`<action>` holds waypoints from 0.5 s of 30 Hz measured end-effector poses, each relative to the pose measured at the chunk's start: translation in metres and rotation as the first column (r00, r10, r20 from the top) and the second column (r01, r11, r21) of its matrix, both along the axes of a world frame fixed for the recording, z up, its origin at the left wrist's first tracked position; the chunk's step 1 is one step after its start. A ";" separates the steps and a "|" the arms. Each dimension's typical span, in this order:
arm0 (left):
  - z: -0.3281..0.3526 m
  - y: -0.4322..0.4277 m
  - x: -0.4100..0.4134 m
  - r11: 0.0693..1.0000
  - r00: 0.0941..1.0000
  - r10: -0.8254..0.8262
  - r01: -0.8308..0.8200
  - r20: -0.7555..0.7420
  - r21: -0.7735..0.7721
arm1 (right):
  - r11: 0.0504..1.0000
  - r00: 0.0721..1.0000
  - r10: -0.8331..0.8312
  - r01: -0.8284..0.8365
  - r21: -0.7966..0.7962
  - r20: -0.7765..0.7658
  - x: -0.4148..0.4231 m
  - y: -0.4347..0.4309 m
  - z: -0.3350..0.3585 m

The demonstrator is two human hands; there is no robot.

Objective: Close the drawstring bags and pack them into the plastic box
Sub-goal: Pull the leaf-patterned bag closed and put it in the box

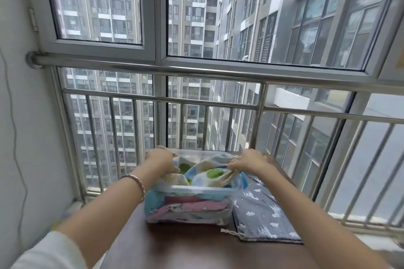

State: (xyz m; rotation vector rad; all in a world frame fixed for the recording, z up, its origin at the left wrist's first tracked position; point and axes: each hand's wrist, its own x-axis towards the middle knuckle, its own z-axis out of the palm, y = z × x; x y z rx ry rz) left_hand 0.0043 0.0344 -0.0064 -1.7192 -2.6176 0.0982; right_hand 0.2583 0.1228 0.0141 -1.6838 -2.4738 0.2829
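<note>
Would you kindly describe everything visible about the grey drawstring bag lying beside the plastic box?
The grey drawstring bag looks like soft cotton, printed with small white clouds and animal shapes. It lies flat on the dark brown table, right of the clear plastic box and seemingly against its side. Its beige cord, knotted at the end, trails from the near edge. Neither hand touches it.

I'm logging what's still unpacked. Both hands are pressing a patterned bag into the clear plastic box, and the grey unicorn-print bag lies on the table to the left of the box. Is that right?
One detail is wrong: the grey unicorn-print bag lies to the right of the clear plastic box, not the left. The head view shows it. The left hand and right hand are indeed on the patterned bag in the box.
</note>
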 end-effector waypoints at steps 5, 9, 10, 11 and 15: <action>-0.003 0.009 0.013 0.955 0.955 -0.293 0.295 0.053 -0.022 | 0.894 0.903 0.381 -0.415 0.171 0.201 -0.028 -0.021 0.001; -0.011 0.014 0.013 0.851 0.969 -0.234 0.167 -0.076 -0.497 | 0.901 0.833 0.423 -0.428 -0.070 0.355 -0.070 -0.024 -0.006; -0.014 0.015 0.011 0.841 0.969 -0.224 0.138 -0.105 -0.522 | 0.909 0.824 0.414 -0.398 -0.124 0.386 -0.079 -0.020 -0.014; -0.017 0.015 0.010 0.838 0.971 -0.208 0.117 -0.115 -0.532 | 0.916 0.811 0.402 -0.362 -0.175 0.425 -0.087 -0.017 -0.021; -0.025 0.013 0.005 0.840 0.981 -0.149 0.062 -0.120 -0.539 | 0.924 0.762 0.371 -0.245 -0.294 0.531 -0.102 -0.008 -0.035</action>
